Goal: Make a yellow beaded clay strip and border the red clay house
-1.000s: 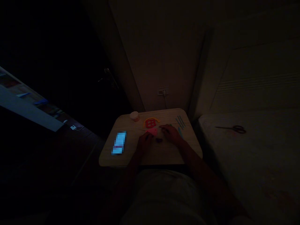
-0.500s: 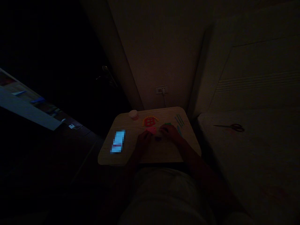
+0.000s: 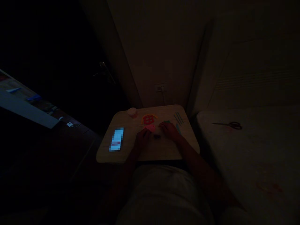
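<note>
In dim light, my left hand (image 3: 142,138) rests on the small table, its curled fingers at the near edge of a flat pink piece (image 3: 150,127). My right hand (image 3: 168,130) lies right of that piece, fingers bent together; anything between the fingertips is too dark to make out. A small dark lump (image 3: 157,136) sits between the hands. Just beyond my right hand a green piece (image 3: 167,121) shows in part. Behind the pink piece lies a red window-like shape (image 3: 148,119) with a yellow-orange strip (image 3: 153,116) arching over it.
A lit phone (image 3: 116,139) lies on the left of the wooden table (image 3: 131,156). A small tub (image 3: 132,112) stands at the back left. Several thin blue-green sticks (image 3: 178,118) and a blue tool (image 3: 178,128) are at the right. Scissors (image 3: 231,125) lie on the pale surface alongside.
The whole view has shifted slightly, so the table sits a little higher and further left. Both hands stay in nearly the same places around the pink piece, with only slight finger movement.
</note>
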`<state>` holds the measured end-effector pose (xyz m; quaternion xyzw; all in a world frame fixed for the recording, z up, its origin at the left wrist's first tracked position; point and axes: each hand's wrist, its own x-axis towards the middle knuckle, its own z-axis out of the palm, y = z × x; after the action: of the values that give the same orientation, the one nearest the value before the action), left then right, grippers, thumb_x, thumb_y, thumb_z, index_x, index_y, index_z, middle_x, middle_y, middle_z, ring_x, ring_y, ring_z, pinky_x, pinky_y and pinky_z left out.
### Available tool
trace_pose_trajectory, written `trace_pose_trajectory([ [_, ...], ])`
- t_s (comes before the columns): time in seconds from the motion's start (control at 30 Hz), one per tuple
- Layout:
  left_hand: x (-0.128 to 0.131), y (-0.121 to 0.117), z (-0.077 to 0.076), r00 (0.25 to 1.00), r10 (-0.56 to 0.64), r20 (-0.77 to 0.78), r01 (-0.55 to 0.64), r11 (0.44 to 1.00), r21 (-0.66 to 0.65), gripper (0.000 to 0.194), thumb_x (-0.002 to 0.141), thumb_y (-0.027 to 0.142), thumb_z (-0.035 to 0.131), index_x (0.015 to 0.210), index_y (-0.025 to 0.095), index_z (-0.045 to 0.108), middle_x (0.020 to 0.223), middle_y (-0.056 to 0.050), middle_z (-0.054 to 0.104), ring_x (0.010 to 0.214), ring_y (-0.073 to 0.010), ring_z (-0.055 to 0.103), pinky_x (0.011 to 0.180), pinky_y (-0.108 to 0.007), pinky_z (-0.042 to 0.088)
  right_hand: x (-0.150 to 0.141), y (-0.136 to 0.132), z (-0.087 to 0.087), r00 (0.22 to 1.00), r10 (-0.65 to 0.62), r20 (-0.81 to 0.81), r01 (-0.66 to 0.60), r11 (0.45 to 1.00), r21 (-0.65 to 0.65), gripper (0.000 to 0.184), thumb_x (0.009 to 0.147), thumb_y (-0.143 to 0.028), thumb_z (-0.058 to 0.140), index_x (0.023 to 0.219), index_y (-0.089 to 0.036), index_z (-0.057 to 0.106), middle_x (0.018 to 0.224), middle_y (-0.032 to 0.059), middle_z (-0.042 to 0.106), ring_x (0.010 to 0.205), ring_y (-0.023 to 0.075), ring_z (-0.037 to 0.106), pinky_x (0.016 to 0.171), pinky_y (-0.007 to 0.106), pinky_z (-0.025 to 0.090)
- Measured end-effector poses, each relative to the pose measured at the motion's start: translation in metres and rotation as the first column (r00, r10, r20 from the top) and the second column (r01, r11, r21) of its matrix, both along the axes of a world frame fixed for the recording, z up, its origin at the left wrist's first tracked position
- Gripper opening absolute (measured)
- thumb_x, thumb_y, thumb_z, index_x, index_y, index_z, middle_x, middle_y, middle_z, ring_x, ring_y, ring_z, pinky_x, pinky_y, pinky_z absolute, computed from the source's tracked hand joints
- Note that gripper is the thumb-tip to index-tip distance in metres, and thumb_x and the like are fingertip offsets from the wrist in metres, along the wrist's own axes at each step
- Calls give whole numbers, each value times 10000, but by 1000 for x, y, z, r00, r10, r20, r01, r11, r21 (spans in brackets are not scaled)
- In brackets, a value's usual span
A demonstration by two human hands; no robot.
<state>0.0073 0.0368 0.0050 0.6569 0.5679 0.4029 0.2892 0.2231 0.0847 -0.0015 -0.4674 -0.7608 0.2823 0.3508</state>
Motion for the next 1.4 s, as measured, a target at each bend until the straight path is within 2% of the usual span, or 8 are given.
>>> trace_pose_trajectory([
  [0.13, 1, 0, -1, 1000, -7, 4, 7, 1000, 16, 273, 935, 355, 502, 893, 177, 705, 890, -35, 733, 838, -185, 646, 781, -278, 489, 1, 1, -2, 999, -1, -37, 0, 1000, -16, 313, 997, -176, 438, 1043, -179, 747, 982, 87, 775, 930, 204, 693, 854, 297, 487],
  [0.3, 1, -1, 2, 1000, -26, -5, 26, 1000, 16, 275, 935, 338, 497, 893, 174, 713, 878, -32, 734, 849, -188, 653, 803, -287, 494, 0, 3, -7, 999, 11, -48, -10, 1000, 24, 224, 928, -137, 547, 1009, -184, 750, 1068, 93, 772, 1022, 219, 691, 936, 328, 493],
  [0.63, 5, -2, 7, 1000, -4, -11, 4, 1000, 8, 258, 921, 329, 501, 847, 176, 696, 846, -29, 727, 815, -188, 645, 784, -291, 492, 2, 0, -2, 997, 58, -49, -57, 998, 24, 186, 936, -196, 583, 999, -203, 757, 1044, 67, 781, 986, 209, 700, 908, 318, 499],
  [0.93, 8, -5, 14, 1000, 14, -21, -14, 999, -29, 256, 911, 337, 499, 834, 180, 685, 819, -28, 708, 800, -186, 615, 755, -279, 487, 2, 1, 0, 999, 37, 13, -37, 999, -2, 217, 963, -237, 564, 988, -214, 778, 1057, 75, 787, 976, 217, 699, 882, 317, 488],
  [1.07, 8, -4, 14, 1000, 10, -11, -11, 1000, -22, 242, 899, 330, 506, 826, 178, 680, 828, -30, 706, 803, -186, 613, 766, -283, 482, 2, 1, 0, 998, 23, 55, -23, 1000, -9, 234, 971, -238, 550, 960, -214, 782, 1015, 72, 786, 931, 207, 686, 827, 295, 464],
  [1.2, 7, -4, 13, 1000, -1, -8, 1, 1000, -20, 258, 914, 346, 500, 844, 176, 681, 835, -29, 706, 806, -182, 615, 763, -278, 481, 2, 1, 0, 995, 5, 104, -3, 1000, -18, 271, 984, -321, 557, 887, -193, 775, 892, 72, 763, 819, 189, 646, 735, 270, 422],
  [1.4, 8, -4, 13, 1000, 0, -19, 1, 1000, 4, 259, 918, 340, 501, 849, 173, 687, 838, -31, 702, 809, -182, 616, 768, -276, 473, 2, 0, 0, 997, 1, 72, -2, 1000, 7, 254, 953, -361, 616, 835, -176, 746, 828, 51, 738, 756, 161, 618, 679, 256, 379],
])
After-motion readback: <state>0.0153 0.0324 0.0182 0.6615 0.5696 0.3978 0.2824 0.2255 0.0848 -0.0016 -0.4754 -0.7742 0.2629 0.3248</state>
